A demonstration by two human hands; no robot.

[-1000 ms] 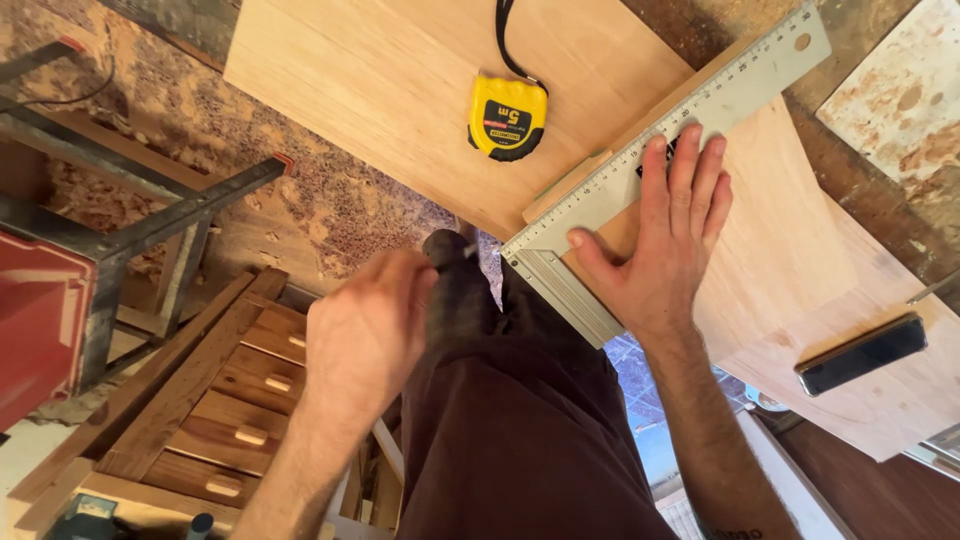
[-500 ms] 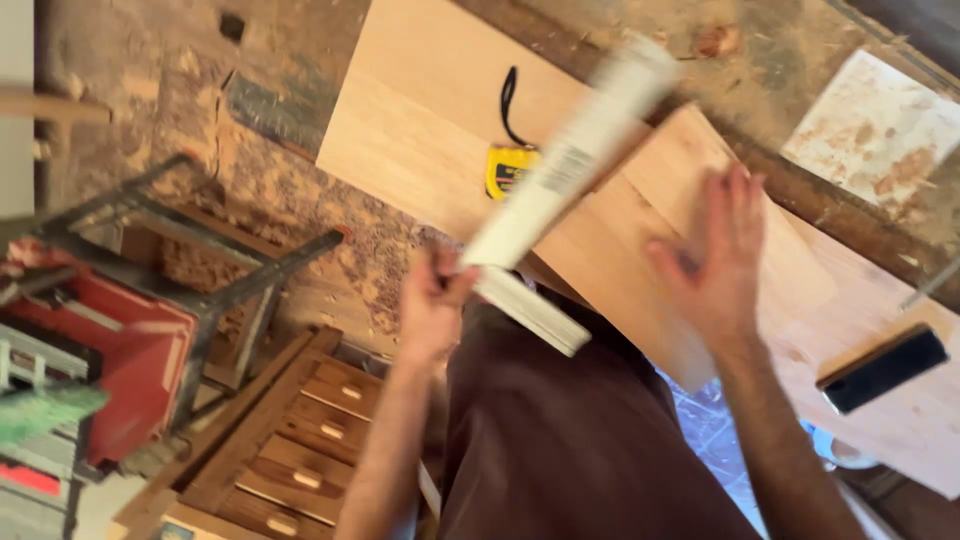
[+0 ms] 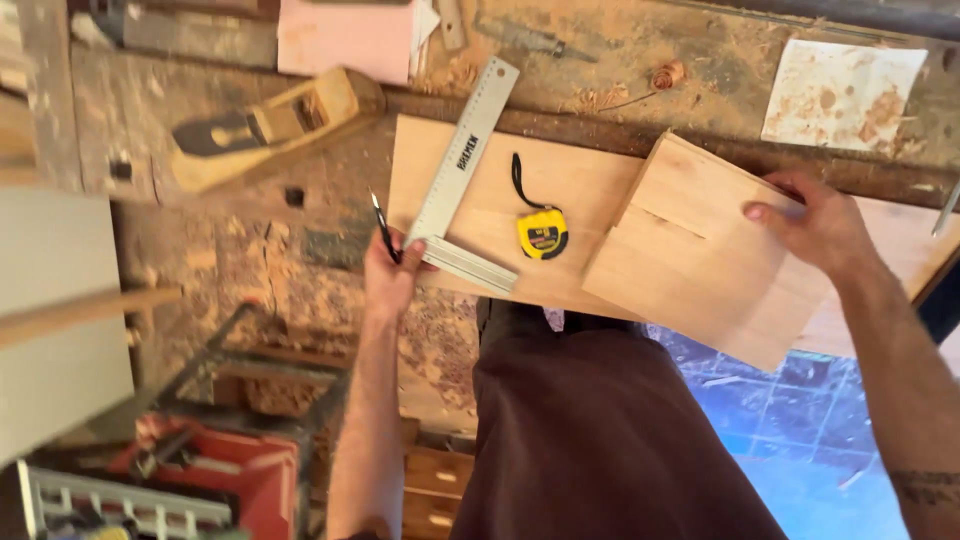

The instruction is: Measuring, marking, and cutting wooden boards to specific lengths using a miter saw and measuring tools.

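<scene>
Head view: workbench from above.
Left hand (image 3: 392,272): centre-left, fingers clamped on a pencil (image 3: 383,226) and the square (image 3: 455,195) at its corner.
Right hand (image 3: 815,225): upper right, fingers spread flat on the top board (image 3: 700,255).
Tape (image 3: 541,232): centre, on the lower board (image 3: 560,180).
Containers: red toolbox (image 3: 215,470), lower left, contents blurred.
Cut off: plane (image 3: 270,125), upper left, blurred.

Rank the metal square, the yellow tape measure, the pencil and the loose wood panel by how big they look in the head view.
1. wood panel
2. metal square
3 and 4. pencil and tape measure: not ranked, since the pencil is longer but thin, and partly hidden in the left hand.
</scene>
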